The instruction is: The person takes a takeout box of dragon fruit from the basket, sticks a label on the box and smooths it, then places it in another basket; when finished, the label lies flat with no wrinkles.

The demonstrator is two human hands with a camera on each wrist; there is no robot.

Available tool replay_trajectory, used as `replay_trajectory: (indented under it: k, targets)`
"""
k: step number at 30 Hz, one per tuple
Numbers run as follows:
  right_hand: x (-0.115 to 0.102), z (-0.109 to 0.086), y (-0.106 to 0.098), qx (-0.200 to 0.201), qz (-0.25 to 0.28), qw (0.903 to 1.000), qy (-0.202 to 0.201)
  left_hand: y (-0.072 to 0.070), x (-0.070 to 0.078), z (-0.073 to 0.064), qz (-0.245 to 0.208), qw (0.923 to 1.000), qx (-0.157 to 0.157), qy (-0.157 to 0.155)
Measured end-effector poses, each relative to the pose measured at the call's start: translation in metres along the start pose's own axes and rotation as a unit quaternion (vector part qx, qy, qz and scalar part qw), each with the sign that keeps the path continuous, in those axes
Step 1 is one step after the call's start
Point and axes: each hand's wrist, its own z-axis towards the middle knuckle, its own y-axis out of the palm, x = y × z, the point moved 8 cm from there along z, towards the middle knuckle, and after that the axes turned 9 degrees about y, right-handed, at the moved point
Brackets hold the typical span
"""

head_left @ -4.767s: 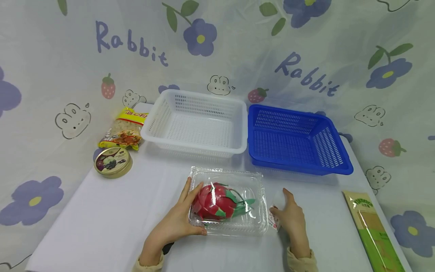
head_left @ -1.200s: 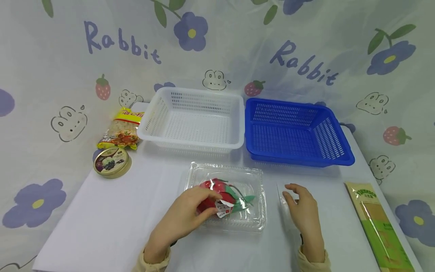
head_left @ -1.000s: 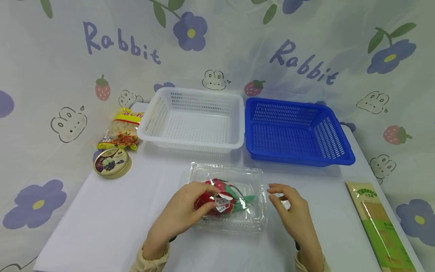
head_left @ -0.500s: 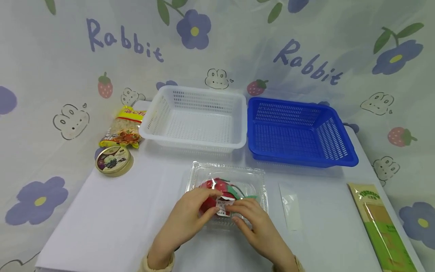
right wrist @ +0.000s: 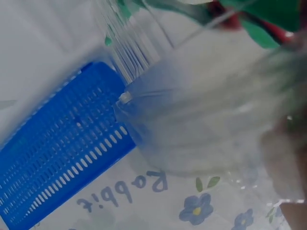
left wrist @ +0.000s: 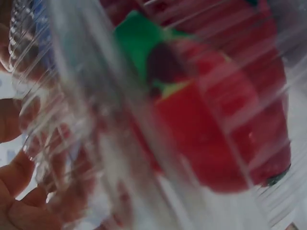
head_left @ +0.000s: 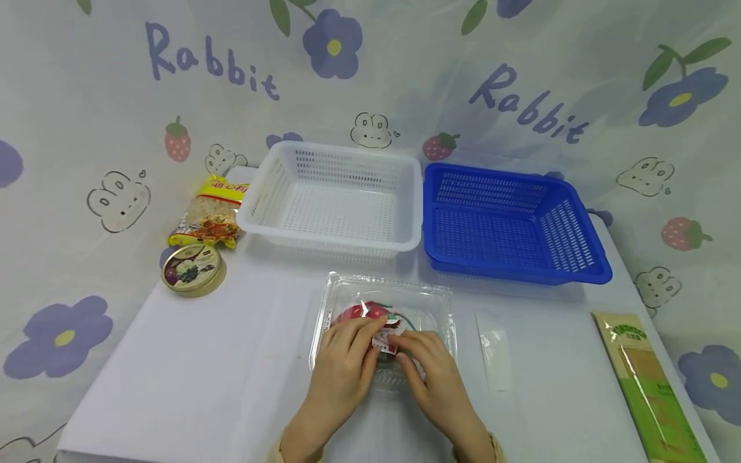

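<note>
A clear plastic box (head_left: 442,299) holds a red toy dragon fruit (head_left: 361,310) with green leaf tips, which shows large through ribbed plastic in the left wrist view. Over the lid is a small white label (head_left: 384,341) with red print. My left hand (head_left: 341,370) pinches the label's left side, fingertips at its upper corner. From the other side my right hand (head_left: 433,379) pinches its right edge between thumb and fingers. Both hands hide the front part of the box. Beyond the plastic, the left wrist view shows fingers (left wrist: 17,177).
Behind the box stand a white basket (head_left: 330,243) and a blue basket (head_left: 503,273). A yellow food bag (head_left: 211,215) and a round tin (head_left: 193,270) sit at left. At right lie a clear backing strip (head_left: 494,360) and a green-and-tan packet (head_left: 642,379).
My left hand let go of the box and took the label; the backing strip was set down at right. My right hand then came left to the label, and both hands drew closer together.
</note>
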Motion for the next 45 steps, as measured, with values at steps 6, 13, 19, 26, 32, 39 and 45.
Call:
replay_trajectory:
  k: [6, 13, 19, 26, 32, 39, 45]
  targets:
    - [0.002, 0.002, 0.003, 0.001, -0.016, 0.9999, 0.003, 0.004, -0.003, -0.001, 0.014, 0.9997, 0.013, -0.014]
    - [0.004, 0.0, 0.007, 0.004, -0.047, 0.9989, 0.003, 0.009, -0.009, -0.003, 0.036, 0.9982, 0.021, -0.043]
    - [0.005, -0.005, 0.011, 0.006, -0.081, 0.9967, 0.008, 0.008, -0.01, -0.004, 0.065, 0.9955, 0.027, -0.063]
    - [0.006, -0.015, 0.007, 0.029, -0.095, 0.9951, 0.003, 0.006, -0.016, -0.008, 0.059, 0.9926, 0.049, -0.093]
    - [0.008, -0.016, 0.003, 0.048, -0.106, 0.9932, 0.0, 0.007, -0.018, -0.011, 0.07, 0.9934, 0.043, -0.08]
    - [0.013, -0.006, 0.013, 0.006, -0.18, 0.9824, 0.049, 0.015, -0.017, -0.01, 0.133, 0.99, -0.005, -0.047]
    - [0.016, 0.004, 0.02, -0.029, -0.244, 0.9644, 0.097, 0.024, -0.019, -0.008, 0.184, 0.9799, -0.048, -0.061]
